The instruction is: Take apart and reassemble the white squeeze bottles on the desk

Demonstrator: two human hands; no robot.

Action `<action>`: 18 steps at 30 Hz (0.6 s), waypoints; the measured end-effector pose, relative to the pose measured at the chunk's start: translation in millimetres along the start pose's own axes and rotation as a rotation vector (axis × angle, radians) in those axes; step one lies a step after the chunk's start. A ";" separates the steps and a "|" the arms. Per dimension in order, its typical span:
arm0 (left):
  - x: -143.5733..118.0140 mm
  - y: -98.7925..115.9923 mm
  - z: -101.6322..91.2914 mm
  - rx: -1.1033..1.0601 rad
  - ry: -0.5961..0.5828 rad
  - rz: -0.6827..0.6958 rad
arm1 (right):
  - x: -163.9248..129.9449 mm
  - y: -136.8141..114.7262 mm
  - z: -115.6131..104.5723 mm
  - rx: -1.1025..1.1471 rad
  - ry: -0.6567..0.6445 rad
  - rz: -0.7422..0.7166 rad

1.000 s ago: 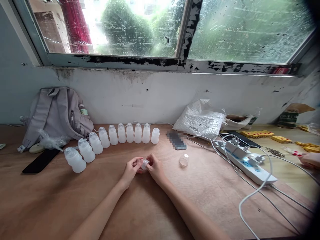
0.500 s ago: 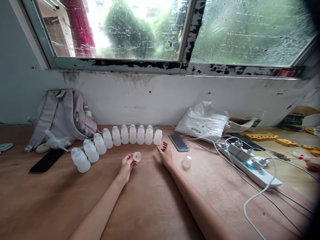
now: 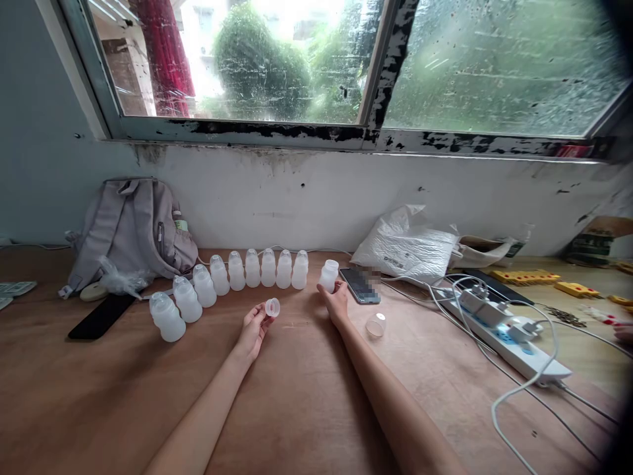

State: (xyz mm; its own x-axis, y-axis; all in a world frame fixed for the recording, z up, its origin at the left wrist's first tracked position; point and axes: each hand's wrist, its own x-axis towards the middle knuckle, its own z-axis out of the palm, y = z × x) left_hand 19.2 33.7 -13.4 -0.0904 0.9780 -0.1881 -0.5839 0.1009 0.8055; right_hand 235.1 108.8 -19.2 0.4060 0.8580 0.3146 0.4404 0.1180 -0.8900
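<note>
My left hand (image 3: 253, 329) holds a small translucent cap piece (image 3: 271, 307) between its fingertips, a little above the wooden table (image 3: 306, 409). My right hand (image 3: 337, 303) grips an uncapped white plastic bottle (image 3: 328, 275), pulled slightly right of the row. A curved row of several capped white bottles (image 3: 232, 280) stands behind my hands. A clear round lid (image 3: 376, 324) lies on the table to the right of my right forearm.
A grey backpack (image 3: 131, 231) leans on the wall at the left, with a black phone (image 3: 101, 316) in front. A phone (image 3: 359, 285), a white plastic bag (image 3: 408, 249), a power strip (image 3: 504, 330) with white cables and yellow parts (image 3: 514, 275) lie at the right. Another person's hand (image 3: 624, 332) shows at the right edge.
My hands have parted: the left keeps the cap piece, the right has reached back and taken hold of the uncapped end bottle, shifting it right of the row.
</note>
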 end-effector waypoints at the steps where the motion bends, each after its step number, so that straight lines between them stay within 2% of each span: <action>1: 0.4 -0.1 0.0 -0.010 0.003 0.002 | -7.0 -2.7 -4.3 0.013 -0.020 -0.012; 3: 0.6 -0.2 0.1 -0.028 0.007 0.005 | -23.9 -8.7 -12.2 0.052 -0.103 -0.051; 6: -0.2 -0.5 0.2 -0.046 0.006 0.004 | -50.9 -18.9 -21.4 0.189 -0.326 -0.146; 10: -1.9 -1.2 -0.7 -0.040 -0.014 -0.007 | -74.3 -33.0 -25.1 0.348 -0.486 -0.126; 13: -3.2 -1.1 -1.2 -0.014 -0.029 -0.003 | -78.8 -38.1 -22.9 0.397 -0.548 -0.110; 18: -6.8 1.2 0.4 0.060 -0.023 0.040 | -77.2 -34.8 -20.2 0.448 -0.547 -0.087</action>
State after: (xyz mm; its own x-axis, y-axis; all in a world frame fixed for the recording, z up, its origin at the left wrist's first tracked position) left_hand 19.4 27.2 -10.9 -0.0934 0.9854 -0.1426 -0.5310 0.0719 0.8443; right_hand 204.6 28.4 -5.8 -0.1276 0.9502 0.2845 0.0341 0.2909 -0.9562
